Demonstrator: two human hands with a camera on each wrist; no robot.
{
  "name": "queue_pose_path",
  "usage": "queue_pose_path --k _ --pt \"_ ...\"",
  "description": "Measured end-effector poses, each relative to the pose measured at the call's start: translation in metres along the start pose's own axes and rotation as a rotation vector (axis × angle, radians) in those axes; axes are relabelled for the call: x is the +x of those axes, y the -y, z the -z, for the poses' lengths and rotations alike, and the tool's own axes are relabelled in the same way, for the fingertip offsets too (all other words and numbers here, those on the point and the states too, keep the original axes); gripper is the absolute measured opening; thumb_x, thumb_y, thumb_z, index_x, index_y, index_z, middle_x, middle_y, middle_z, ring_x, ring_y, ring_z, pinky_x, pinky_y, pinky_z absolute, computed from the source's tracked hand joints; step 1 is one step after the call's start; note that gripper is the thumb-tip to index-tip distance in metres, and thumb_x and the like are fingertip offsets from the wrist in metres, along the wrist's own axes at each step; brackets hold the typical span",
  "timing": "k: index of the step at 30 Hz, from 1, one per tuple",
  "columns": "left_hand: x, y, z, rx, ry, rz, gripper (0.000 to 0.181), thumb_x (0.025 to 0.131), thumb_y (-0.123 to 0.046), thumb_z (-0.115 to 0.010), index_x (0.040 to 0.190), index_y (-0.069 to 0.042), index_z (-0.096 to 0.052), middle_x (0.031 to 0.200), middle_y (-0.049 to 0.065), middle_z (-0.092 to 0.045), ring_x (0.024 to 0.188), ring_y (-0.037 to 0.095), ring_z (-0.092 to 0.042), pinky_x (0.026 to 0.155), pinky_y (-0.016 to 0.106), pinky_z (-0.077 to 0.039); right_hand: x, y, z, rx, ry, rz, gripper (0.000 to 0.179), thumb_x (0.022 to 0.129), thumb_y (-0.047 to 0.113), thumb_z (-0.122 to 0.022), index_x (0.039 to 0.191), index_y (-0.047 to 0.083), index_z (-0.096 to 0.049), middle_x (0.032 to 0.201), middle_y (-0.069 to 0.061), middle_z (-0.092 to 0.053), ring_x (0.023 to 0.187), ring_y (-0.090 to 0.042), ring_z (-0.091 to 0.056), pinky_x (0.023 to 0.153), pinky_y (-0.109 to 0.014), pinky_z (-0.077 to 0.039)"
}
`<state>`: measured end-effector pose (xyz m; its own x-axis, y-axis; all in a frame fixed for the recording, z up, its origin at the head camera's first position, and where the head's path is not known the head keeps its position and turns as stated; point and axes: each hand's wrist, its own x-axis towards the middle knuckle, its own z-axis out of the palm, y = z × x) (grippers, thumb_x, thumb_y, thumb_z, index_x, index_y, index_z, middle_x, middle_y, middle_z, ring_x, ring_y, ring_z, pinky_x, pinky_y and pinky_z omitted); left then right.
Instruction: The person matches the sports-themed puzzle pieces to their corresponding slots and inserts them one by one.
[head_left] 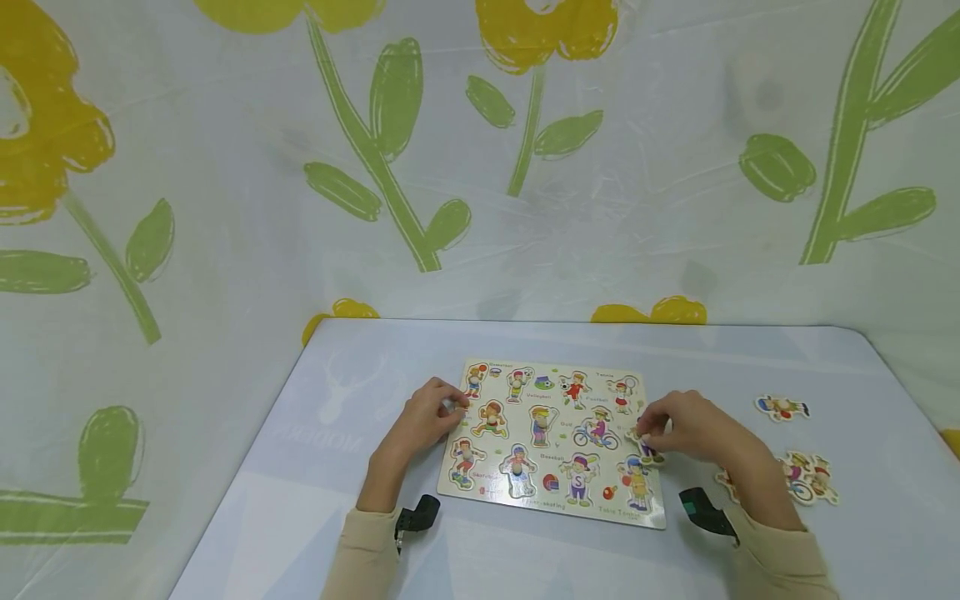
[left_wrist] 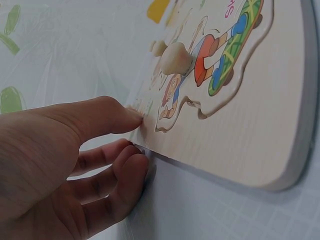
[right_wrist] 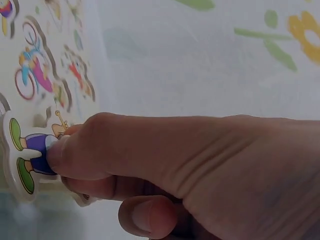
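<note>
A wooden peg puzzle board (head_left: 517, 435) with printed sports figures lies flat on the table. My left hand (head_left: 427, 417) grips its left edge; in the left wrist view the thumb (left_wrist: 125, 120) presses on top and the other fingers curl at the side. Near that edge is a skateboarder piece (left_wrist: 202, 60) with a round wooden knob (left_wrist: 176, 60). At the right edge, my right hand (head_left: 693, 421) pinches a figure-shaped puzzle piece (right_wrist: 37, 150) with purple shorts and green shoes. The piece is over the board's right side; the fingers cover its upper part.
On the table (head_left: 300, 500) to the right lies a loose figure piece (head_left: 780, 407). Nearer me, several more pieces (head_left: 813, 477) are grouped, partly hidden by the right forearm. A flower-patterned curtain (head_left: 525, 242) hangs behind the table.
</note>
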<state>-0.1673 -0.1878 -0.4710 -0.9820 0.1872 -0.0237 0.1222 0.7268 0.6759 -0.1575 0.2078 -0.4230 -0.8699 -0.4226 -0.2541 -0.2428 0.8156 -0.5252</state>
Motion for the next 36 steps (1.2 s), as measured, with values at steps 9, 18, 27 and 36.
queue_pose_path --k 9,18,27,36 --pt "0.0 0.001 -0.001 -0.002 -0.002 0.003 0.01 0.089 -0.01 -0.07 0.099 -0.01 -0.071 0.105 0.008 -0.057 0.063 0.012 -0.05 0.048 0.022 -0.045 0.008 0.027 -0.018 0.0 0.016 0.109 0.008 0.08 0.01 -0.076 0.083 0.016 -0.073 0.071 0.009 -0.059 0.069 -0.008 -0.051 0.06 -0.02 -0.043" --pt "0.001 0.001 0.0 0.007 -0.004 -0.005 0.01 0.089 -0.011 -0.069 0.099 -0.011 -0.071 0.105 0.007 -0.057 0.064 0.012 -0.05 0.048 0.022 -0.045 0.014 0.045 -0.033 0.007 0.033 0.229 0.011 0.081 0.009 -0.074 0.078 0.018 -0.071 0.067 0.013 -0.058 0.062 -0.002 -0.049 0.055 -0.019 -0.044" --pt "0.001 0.002 -0.001 -0.012 -0.001 -0.001 0.01 0.088 -0.009 -0.07 0.098 -0.011 -0.071 0.103 0.007 -0.056 0.062 0.012 -0.05 0.048 0.021 -0.045 0.016 0.06 -0.044 0.007 0.058 0.268 0.011 0.08 0.007 -0.074 0.076 0.017 -0.07 0.066 0.013 -0.057 0.06 -0.002 -0.048 0.054 -0.019 -0.044" --pt "0.001 0.002 -0.001 -0.005 -0.006 -0.004 0.01 0.088 -0.009 -0.07 0.098 -0.011 -0.071 0.103 0.007 -0.057 0.064 0.012 -0.05 0.048 0.021 -0.045 0.018 0.065 -0.049 0.005 0.076 0.265 0.012 0.078 0.005 -0.074 0.076 0.017 -0.071 0.068 0.013 -0.06 0.061 -0.002 -0.049 0.056 -0.018 -0.045"
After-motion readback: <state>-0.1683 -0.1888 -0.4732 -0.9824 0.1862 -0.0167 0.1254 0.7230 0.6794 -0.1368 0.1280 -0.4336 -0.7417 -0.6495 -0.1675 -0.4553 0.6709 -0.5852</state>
